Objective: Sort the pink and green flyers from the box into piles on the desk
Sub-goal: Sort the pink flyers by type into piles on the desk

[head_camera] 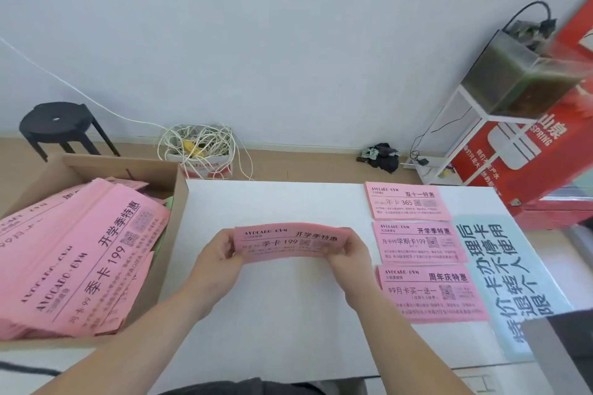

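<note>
"AVOCADO GYM" on pink flyer (288, 240)

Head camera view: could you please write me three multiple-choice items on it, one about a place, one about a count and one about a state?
1. Where does the cardboard box stand?
A. at the left of the desk
B. at its right
C. at its middle

2. How many pink piles lie on the desk's right side?
A. one
B. three
C. five

3. What is the state of the pink flyer at the middle?
A. flat on a pile
B. inside the box
C. held above the desk

Answers:
1 A, the box sits at the left edge of the view, against the desk's left side.
2 B, three piles lie in a column from far to near.
3 C, the left hand and the right hand pinch its two ends.
</note>
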`<action>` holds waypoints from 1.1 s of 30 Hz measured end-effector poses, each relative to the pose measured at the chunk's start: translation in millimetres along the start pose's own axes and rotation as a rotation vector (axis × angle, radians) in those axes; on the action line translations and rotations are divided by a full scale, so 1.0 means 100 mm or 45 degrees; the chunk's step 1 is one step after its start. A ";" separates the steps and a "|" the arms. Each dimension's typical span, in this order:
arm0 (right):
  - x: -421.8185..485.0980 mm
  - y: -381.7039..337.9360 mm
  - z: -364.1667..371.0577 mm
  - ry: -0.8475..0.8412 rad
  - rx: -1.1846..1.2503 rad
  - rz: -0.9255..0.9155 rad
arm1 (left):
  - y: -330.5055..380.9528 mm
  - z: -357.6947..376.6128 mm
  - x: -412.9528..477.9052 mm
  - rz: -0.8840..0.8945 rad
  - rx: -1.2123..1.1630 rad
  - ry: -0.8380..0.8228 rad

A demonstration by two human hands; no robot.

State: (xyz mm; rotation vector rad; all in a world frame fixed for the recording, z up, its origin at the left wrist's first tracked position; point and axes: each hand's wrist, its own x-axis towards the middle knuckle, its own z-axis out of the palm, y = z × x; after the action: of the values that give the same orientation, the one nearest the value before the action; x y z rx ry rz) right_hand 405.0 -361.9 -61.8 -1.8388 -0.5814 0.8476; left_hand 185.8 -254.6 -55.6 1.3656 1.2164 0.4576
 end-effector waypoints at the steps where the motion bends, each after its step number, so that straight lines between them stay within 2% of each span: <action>1: 0.02 0.02 0.02 0.015 0.034 0.014 | -0.01 0.01 0.02 -0.034 -0.014 0.009; 12: 0.08 0.17 0.11 -0.004 0.189 0.127 | 0.02 0.15 0.04 -0.122 -0.151 0.079; 20: 0.07 0.22 0.08 -0.127 0.369 0.141 | -0.03 0.15 0.03 -0.112 -0.162 -0.006; 24: 0.02 0.13 0.09 -0.077 0.482 0.210 | 0.03 0.18 -0.03 -0.117 -0.236 0.012; 33: 0.04 0.09 0.13 -0.027 0.475 0.287 | 0.11 0.17 0.07 -0.148 -0.176 0.005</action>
State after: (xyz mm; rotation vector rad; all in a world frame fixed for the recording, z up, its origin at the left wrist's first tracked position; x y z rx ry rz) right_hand 397.3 -355.1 -74.3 -1.5704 -0.2099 1.0490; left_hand 207.3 -254.6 -51.9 1.1706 1.2374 0.4538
